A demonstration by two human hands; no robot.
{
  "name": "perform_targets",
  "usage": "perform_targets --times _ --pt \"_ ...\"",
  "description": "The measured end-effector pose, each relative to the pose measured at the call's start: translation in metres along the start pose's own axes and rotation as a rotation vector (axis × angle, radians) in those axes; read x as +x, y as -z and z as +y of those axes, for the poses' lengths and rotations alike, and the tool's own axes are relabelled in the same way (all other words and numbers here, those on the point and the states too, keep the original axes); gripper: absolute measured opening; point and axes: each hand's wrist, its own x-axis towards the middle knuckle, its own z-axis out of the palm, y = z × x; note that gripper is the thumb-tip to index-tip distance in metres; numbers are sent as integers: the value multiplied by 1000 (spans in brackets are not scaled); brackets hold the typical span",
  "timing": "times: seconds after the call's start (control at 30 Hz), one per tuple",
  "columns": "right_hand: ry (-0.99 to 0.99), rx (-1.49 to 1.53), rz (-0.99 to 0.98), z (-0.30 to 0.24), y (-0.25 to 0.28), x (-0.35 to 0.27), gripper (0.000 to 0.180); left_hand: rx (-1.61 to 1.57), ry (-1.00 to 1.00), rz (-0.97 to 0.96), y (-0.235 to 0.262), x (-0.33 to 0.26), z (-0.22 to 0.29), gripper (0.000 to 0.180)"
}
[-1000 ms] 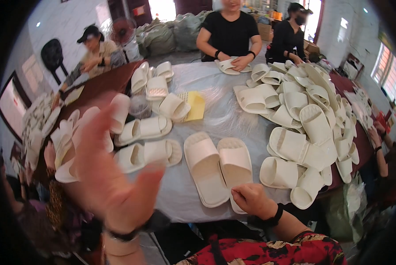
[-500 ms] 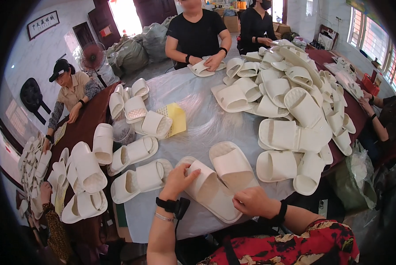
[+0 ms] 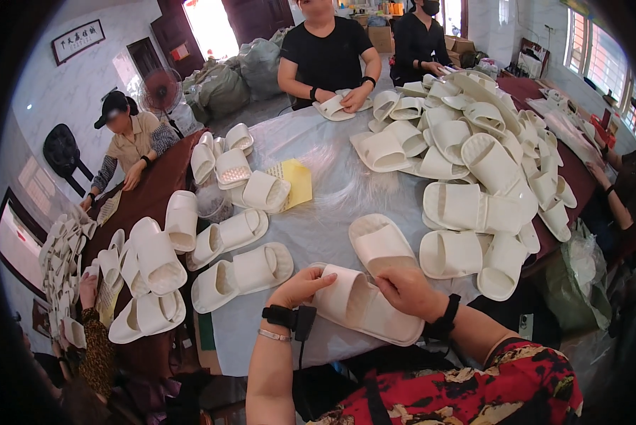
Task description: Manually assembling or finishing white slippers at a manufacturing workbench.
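my left hand (image 3: 300,285) and right hand (image 3: 405,291) both grip the cream foam slide slipper (image 3: 364,306) at its strap; best held flat on the grey plastic-covered table (image 3: 332,191) for a steady look.

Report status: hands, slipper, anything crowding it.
Left hand and right hand both grip the white slipper at table edge. Second slipper lies just behind, apart.

I see a heap of white slippers (image 3: 488,156) on the grey-covered table (image 3: 332,205), a yellow pad (image 3: 295,180), a standing fan (image 3: 160,91), and stuffed sacks (image 3: 222,85).
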Motion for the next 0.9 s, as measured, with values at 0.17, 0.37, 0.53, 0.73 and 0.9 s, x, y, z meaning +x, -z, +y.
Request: perform_targets --times 0.17,0.37,0.53,0.73,0.9 --pt "94 -394 -593 -11 18 2 12 -99 11 -77 -4 6 2 40" --pt "182 -476 -751 -8 41 4 11 -29 -11 -53 -5 14 -9 40" --pt "183 -361 -544 -38 53 24 13 -17 -72 -23 -6 -5 -3 38" --pt "86 -383 -611 2 -5 -5 12 -90 -27 -53 -10 -5 -5 37" --pt "-16 -302 -552 10 -35 3 14 -334 -147 -174 -15 9 -23 35"
